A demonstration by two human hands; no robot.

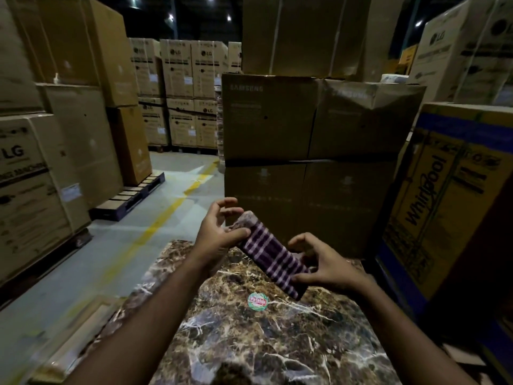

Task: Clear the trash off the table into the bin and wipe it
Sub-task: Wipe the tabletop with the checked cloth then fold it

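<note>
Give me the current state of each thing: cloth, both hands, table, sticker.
Checked cloth: folded, held above the table between both hands.
Left hand: grips the cloth's far end.
Right hand: grips the cloth's near end.
Marble table: no trash visible on it.
Round sticker: lying flat on the tabletop.

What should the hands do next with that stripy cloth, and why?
Probably lower the folded checked cloth flat onto the marble table to start wiping. Both the left hand and the right hand pinch its ends and hold it above the tabletop. No trash shows on the visible part of the table, only a round sticker, so wiping looks like the next step.
</note>
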